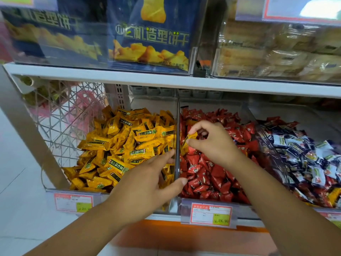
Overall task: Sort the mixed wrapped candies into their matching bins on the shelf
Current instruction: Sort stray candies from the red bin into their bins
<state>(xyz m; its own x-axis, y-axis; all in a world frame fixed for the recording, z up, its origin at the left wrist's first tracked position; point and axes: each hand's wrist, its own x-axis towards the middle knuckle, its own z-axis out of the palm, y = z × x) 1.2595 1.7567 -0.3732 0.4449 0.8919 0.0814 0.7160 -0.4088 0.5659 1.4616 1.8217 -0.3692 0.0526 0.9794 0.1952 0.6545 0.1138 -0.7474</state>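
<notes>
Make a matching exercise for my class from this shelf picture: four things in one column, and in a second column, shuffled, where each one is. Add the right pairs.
Column one
1. heap of yellow wrapped candies
2. heap of red wrapped candies
3. heap of mostly blue-and-white wrapped candies
4. single yellow wrapped candy

Column two
A. middle of the row
B. pinched in the right hand, above the red heap
C. left end of the row
D. right end of the row

Pairs: 1-C, 2-A, 3-D, 4-B
</notes>
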